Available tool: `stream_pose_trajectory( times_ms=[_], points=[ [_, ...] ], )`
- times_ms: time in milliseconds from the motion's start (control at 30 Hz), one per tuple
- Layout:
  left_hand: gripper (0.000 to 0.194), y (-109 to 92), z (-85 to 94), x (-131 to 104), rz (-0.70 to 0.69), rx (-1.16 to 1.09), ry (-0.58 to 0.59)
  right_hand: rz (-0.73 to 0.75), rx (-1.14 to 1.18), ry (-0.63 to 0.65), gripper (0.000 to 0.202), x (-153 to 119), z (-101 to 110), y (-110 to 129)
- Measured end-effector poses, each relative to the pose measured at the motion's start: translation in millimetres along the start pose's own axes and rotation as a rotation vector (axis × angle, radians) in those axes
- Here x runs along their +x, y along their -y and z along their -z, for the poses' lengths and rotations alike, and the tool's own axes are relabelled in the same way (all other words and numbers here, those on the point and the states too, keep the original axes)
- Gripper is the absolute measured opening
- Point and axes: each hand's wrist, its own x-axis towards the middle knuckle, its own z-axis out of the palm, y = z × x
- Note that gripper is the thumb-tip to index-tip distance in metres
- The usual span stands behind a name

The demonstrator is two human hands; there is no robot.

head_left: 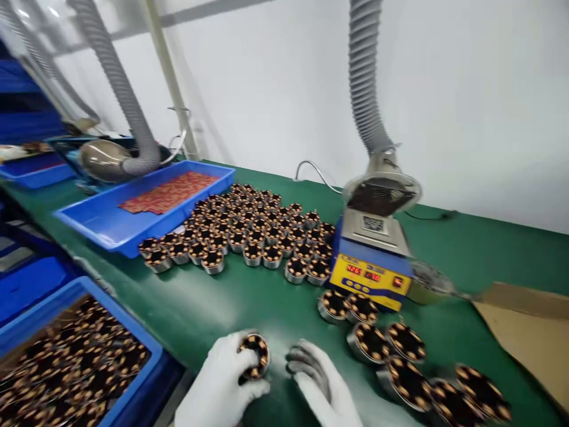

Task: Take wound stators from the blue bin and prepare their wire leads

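Two hands in white gloves are seen at the near edge of the desk (213, 302). By the left hand (217, 379) one round metal-rimmed piece (259, 350) is grasped, with a digit laid over its dark face and the others around its side; such a grip is probably chosen so that the rim is held steady and most of the face can be seen. Whether the desk is touched by this piece cannot be told. Between three and four o'clock from it, the right hand (322, 385) is held apart with fingers loosely curved, and nothing is seen to be grasped by it. At twelve o'clock a crowded group of similar pieces (237, 237) is stood face up, perhaps because space is saved and the copper-coloured spots are easily checked. At three o'clock a looser group (406, 382) is placed, likely within easy reach of the right hand. At two o'clock a yellow-and-blue device (368, 276) is set under a grey hose (367, 77), presumably so that fumes can be drawn away. At nine o'clock a blue bin (153, 350) is filled with many pieces, its high walls probably preventing rolling.
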Motion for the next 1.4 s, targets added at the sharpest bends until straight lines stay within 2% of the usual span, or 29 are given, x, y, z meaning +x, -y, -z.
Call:
stream_pose_trajectory(
  times_ms=[67, 133, 200, 300, 367, 467, 500, 567, 633, 667, 700, 733, 800, 867, 933, 967, 1033, 1100, 1133, 1167, 1267, 1300, 1400],
  points=[
    [0.031, -20.7, -16.4, 7.5, -0.225, 0.025, 0.023, -0.051, 0.097, -0.022, 0.033, -1.8, 0.4, 15.7],
    [0.038, -35.8, -25.3, 12.0, -0.433, 0.063, -0.006, -0.039, 0.084, -0.072, 0.019, -6.2, 8.0, 30.0],
    [0.039, -47.8, -26.5, 13.0, -0.523, 0.062, -0.040, -0.031, 0.056, -0.091, 0.011, -12.3, 19.9, 39.2],
    [0.037, -62.4, -18.9, 12.3, -0.489, -0.076, -0.015, -0.023, -0.041, -0.043, 0.009, -20.2, 36.4, 42.5],
    [0.031, -69.1, -15.4, 13.4, -0.459, -0.260, 0.042, 0.062, -0.153, -0.030, 0.012, -22.5, 42.2, 41.9],
    [0.014, -74.4, -21.4, 17.2, -0.330, -0.718, 0.307, 0.207, -0.184, -0.032, 0.015, -20.8, 45.2, 45.6],
    [0.018, -75.3, -25.5, 18.1, -0.278, -0.844, 0.404, 0.237, -0.113, -0.023, 0.015, -19.3, 46.5, 48.5],
    [0.030, -76.2, -32.9, 18.5, -0.211, -1.003, 0.580, 0.275, 0.188, -0.055, 0.018, -15.7, 51.5, 54.7],
    [0.037, -75.5, -35.0, 18.0, -0.183, -1.086, 0.682, 0.298, 0.534, -0.182, 0.023, -12.8, 58.6, 56.4],
    [0.037, -74.3, -33.4, 18.2, -0.157, -1.131, 0.704, 0.288, 0.634, -0.252, 0.024, -12.0, 61.7, 53.9],
    [0.036, -72.7, -30.3, 19.3, -0.127, -1.165, 0.699, 0.256, 0.663, -0.282, 0.023, -11.8, 63.4, 48.8],
    [0.034, -70.7, -26.0, 21.4, -0.101, -1.180, 0.670, 0.201, 0.624, -0.255, 0.022, -12.3, 63.4, 41.5],
    [0.029, -66.6, -16.6, 28.3, -0.078, -1.165, 0.595, 0.048, 0.504, -0.069, 0.027, -15.1, 57.5, 23.6],
    [0.026, -64.7, -9.4, 36.6, -0.091, -1.107, 0.613, -0.091, 0.489, 0.129, 0.045, -20.2, 45.9, 9.1],
    [0.027, -66.2, -6.5, 42.1, -0.068, -0.981, 0.597, -0.204, 0.600, 0.212, 0.051, -25.8, 33.6, 4.0],
    [0.036, -68.0, -6.5, 43.0, -0.047, -0.891, 0.561, -0.244, 0.679, 0.209, 0.048, -28.2, 28.6, 4.9],
    [0.069, -72.2, -7.7, 41.6, -0.009, -0.710, 0.501, -0.292, 0.829, 0.140, 0.038, -31.4, 22.4, 10.3],
    [0.088, -75.5, -8.2, 39.1, -0.025, -0.614, 0.504, -0.294, 0.907, 0.068, 0.031, -32.1, 20.9, 15.1],
    [0.087, -76.6, -8.0, 38.9, -0.060, -0.608, 0.518, -0.287, 0.923, 0.052, 0.031, -31.7, 21.4, 16.0],
    [0.077, -77.6, -7.6, 39.9, -0.092, -0.631, 0.513, -0.285, 0.926, 0.054, 0.031, -31.1, 22.4, 15.7],
    [0.023, -80.0, -7.1, 49.6, -0.095, -0.768, 0.358, -0.285, 0.893, 0.124, 0.036, -28.0, 26.5, 10.1],
    [0.018, -80.4, -7.5, 53.7, -0.051, -0.802, 0.304, -0.293, 0.885, 0.157, 0.036, -26.8, 27.8, 7.7],
    [0.027, -78.1, -9.4, 61.7, 0.127, -0.893, 0.205, -0.321, 0.940, 0.214, 0.039, -23.8, 31.0, 2.3]
  ],
)
